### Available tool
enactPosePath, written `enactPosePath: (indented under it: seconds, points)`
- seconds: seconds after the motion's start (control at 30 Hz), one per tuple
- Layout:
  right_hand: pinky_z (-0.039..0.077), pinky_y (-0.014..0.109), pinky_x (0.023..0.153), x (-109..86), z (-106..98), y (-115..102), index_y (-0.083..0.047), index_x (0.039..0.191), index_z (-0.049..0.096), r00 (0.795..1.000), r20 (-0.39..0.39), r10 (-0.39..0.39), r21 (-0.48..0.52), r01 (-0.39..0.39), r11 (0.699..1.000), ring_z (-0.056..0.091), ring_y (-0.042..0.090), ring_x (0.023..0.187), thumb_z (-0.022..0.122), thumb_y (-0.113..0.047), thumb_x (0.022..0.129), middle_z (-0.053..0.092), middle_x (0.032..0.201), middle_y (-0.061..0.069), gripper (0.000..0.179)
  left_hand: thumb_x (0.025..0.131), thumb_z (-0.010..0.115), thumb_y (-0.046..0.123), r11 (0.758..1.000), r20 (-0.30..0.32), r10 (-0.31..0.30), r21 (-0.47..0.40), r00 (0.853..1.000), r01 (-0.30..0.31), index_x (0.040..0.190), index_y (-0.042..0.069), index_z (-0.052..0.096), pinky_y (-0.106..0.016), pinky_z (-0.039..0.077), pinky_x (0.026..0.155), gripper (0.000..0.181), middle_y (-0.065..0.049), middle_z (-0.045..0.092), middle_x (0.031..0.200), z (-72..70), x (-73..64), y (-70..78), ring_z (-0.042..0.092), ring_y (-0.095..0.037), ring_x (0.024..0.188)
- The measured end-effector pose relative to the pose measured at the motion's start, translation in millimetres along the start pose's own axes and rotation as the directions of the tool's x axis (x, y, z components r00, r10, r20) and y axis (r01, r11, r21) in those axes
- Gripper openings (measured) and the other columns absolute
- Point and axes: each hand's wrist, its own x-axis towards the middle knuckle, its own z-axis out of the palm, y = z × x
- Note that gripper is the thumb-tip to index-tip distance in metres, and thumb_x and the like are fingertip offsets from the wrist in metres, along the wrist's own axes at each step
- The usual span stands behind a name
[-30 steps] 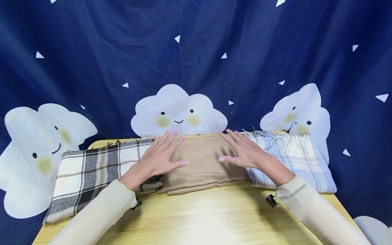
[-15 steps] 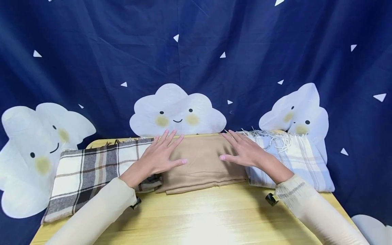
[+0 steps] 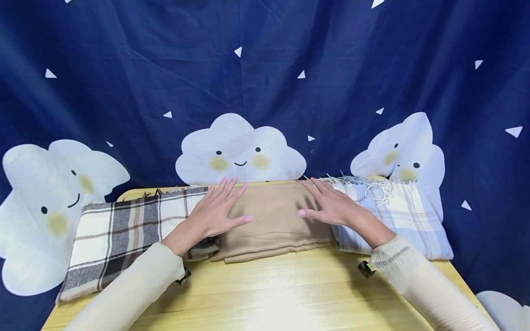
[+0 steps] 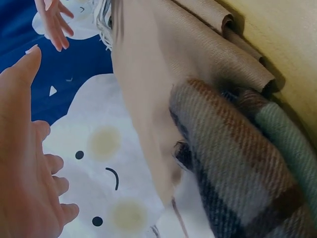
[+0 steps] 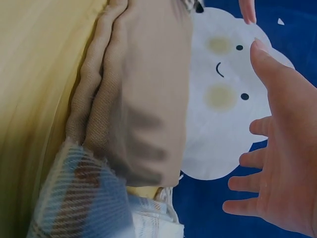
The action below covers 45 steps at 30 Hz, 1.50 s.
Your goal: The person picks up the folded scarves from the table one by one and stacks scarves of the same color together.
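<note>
A folded tan scarf (image 3: 275, 211) lies in the middle of the head view. On its left is a folded brown, grey and white plaid scarf (image 3: 128, 230); on its right, a pale blue and white plaid scarf (image 3: 403, 225) with fringes at its back edge. My left hand (image 3: 215, 214) hovers palm down, fingers spread, over the seam between brown plaid and tan. Over the tan and blue seam hovers my right hand (image 3: 333, 204), likewise spread; finger shadows fall on the tan cloth. Both wrist views show the left palm (image 4: 25, 163) and right palm (image 5: 292, 153) apart from the cloth, holding nothing.
The scarves lie side by side along the back of a light wooden table (image 3: 273, 289), whose front part reflects a bright glare. Right behind it hangs a dark blue curtain (image 3: 265, 69) with smiling clouds and white triangles. Dark wrist devices sit under both cuffs.
My right hand has shifted very slightly to the right, and the head view has moved a touch. The left hand and the scarves stay as they were.
</note>
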Motion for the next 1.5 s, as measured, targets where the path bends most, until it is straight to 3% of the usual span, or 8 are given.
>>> enactPosePath:
  seconds: [0.5,0.73,1.0,1.5]
  points:
    - [0.030,0.070,0.121,3.5,8.6,5.2,-0.020,0.168,0.016,0.999,0.017,0.028,0.033,-0.028,0.999,0.024,0.050,0.157,0.055,-0.074,0.094,0.015,0.174,0.019,0.100,0.092,0.040,0.085,0.999,0.018,-0.030,-0.029,0.999,0.031,0.168,0.030,0.013,-0.063,0.007,0.131,0.098,-0.007,0.000,0.176,7.3,-2.5,-3.5,0.002,-0.034,0.164]
    - [0.029,0.069,0.122,4.6,10.5,7.2,-0.015,0.168,0.018,1.000,0.018,0.022,0.038,-0.023,0.999,0.024,0.050,0.157,0.054,-0.074,0.094,0.016,0.173,0.021,0.101,0.093,0.039,0.085,0.999,0.019,-0.030,-0.012,0.999,0.030,0.168,0.027,0.015,-0.064,0.015,0.130,0.098,-0.007,0.003,0.177,13.7,-1.6,-5.2,0.004,-0.034,0.164]
    - [0.029,0.071,0.121,5.4,18.4,9.6,-0.016,0.168,0.018,0.999,0.033,0.039,0.080,-0.042,0.996,0.024,0.051,0.156,0.057,-0.073,0.093,0.016,0.173,0.021,0.102,0.093,0.041,0.084,0.999,0.017,-0.036,-0.012,0.999,0.036,0.168,0.027,0.015,-0.063,0.016,0.130,0.097,-0.007,0.005,0.177,18.5,-2.6,-9.0,0.007,-0.035,0.164]
    - [0.032,0.072,0.118,9.4,30.0,17.5,-0.011,0.167,0.019,0.996,0.055,0.067,0.084,-0.071,0.994,0.030,0.055,0.152,0.059,-0.072,0.093,0.015,0.173,0.023,0.104,0.093,0.043,0.083,0.997,0.057,-0.062,-0.048,0.996,0.065,0.168,0.022,0.015,-0.060,0.018,0.131,0.100,-0.016,0.007,0.175,29.9,-3.1,-12.2,0.009,-0.038,0.163]
